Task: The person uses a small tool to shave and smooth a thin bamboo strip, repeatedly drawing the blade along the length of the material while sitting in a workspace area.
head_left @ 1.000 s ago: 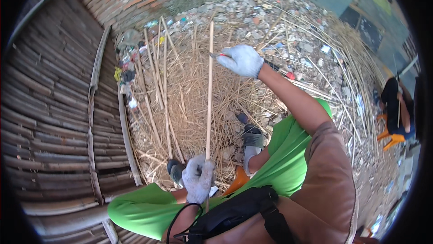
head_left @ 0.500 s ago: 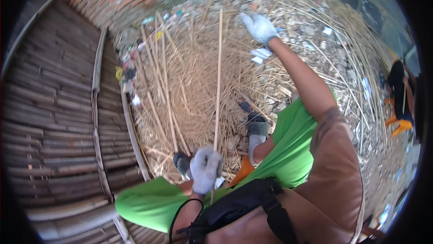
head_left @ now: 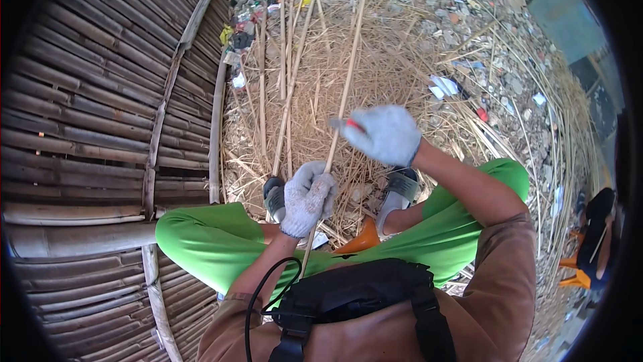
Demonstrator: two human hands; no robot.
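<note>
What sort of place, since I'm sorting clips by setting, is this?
Probably an outdoor yard used as a makeshift workspace: there is rubble-strewn ground, a weathered bamboo-slat panel along the left, and a spread of straw-like scraps.

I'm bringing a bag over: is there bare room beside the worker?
No fully bare patch shows. The most open ground lies between the brown sleeve and the orange chair. A hand might pass between the left hand and the right shoe, over straw. It's crowded left of the held stick, where loose poles lie on straw.
</note>
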